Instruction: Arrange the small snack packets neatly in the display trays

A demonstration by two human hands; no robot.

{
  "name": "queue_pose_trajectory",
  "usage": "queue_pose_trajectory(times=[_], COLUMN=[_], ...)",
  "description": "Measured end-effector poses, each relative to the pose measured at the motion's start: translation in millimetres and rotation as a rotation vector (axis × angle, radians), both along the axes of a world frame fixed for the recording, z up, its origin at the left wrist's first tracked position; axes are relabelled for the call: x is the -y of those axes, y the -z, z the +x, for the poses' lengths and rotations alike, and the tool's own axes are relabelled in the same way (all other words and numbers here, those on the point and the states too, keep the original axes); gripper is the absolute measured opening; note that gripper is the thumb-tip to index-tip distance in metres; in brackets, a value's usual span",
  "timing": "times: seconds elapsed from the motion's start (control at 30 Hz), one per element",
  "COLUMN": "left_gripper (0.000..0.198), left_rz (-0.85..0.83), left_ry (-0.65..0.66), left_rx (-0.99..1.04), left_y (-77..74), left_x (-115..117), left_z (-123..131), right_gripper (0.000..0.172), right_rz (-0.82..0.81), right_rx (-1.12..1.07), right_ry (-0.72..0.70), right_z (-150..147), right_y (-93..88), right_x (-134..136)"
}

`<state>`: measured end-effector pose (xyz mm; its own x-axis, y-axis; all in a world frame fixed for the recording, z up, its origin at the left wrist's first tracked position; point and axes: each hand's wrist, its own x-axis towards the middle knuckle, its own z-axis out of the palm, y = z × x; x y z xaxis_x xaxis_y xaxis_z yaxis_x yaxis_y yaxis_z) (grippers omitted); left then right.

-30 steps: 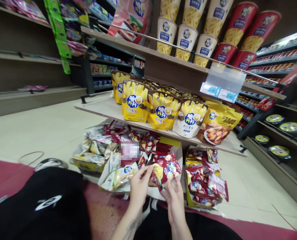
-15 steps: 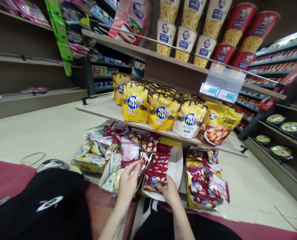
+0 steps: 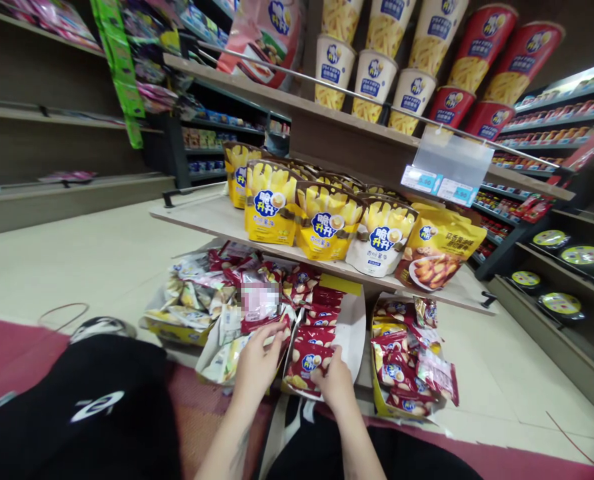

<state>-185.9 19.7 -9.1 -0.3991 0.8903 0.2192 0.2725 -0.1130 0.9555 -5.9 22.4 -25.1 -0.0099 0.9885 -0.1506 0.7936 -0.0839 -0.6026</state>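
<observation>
My right hand [image 3: 333, 382] pinches the lower edge of a dark red snack packet [image 3: 307, 361], the front one of a row lying in a white tray [image 3: 353, 337] on the floor under the shelf. My left hand [image 3: 257, 361] rests with curled fingers on the packets just left of that row, touching the edge of a red packet [image 3: 277, 331]; whether it grips one is unclear. Both forearms reach in from the bottom of the view.
A wooden display shelf [image 3: 211, 215] above carries yellow standing snack bags [image 3: 271, 203]. A yellow box of red packets [image 3: 407, 363] sits at right, a heap of pale packets [image 3: 193, 293] at left. A black cap [image 3: 77, 400] fills the lower left. Aisle shelving stands on both sides.
One second ago both hands held a red packet up above the tray. It now lies at the front of the row, with my right hand still on it and my left hand lowered beside it.
</observation>
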Motion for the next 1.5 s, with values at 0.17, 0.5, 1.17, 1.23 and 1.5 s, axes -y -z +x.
queue_pose_trajectory(times=[0.17,0.5,1.17,1.23,1.5], left_gripper=[0.038,0.038,0.033,0.032,0.033], left_rz=[-0.013,0.027,0.128,0.13,0.023], left_ry=[-0.09,-0.129,0.126,0.138,0.156], left_rx=[-0.03,-0.044,0.014,-0.012,-0.188], left_y=[0.3,-1.2,-47.3,-49.7,-43.9], left_x=[0,1,28,31,29], left_z=[-13,-17,20,28,30], right_gripper=[0.075,0.037,0.038,0.036,0.024], right_rz=[0.197,0.342,0.321,0.311,0.359], right_rx=[-0.063,-0.859,-1.14,-1.09,-0.828], right_ry=[0.052,-0.057,0.155,0.165,0.117], right_z=[0,-82,-6,0,21], right_y=[-23.8,-61.4,-55.3,-54.5,-54.1], right_x=[3,-109,29,33,33])
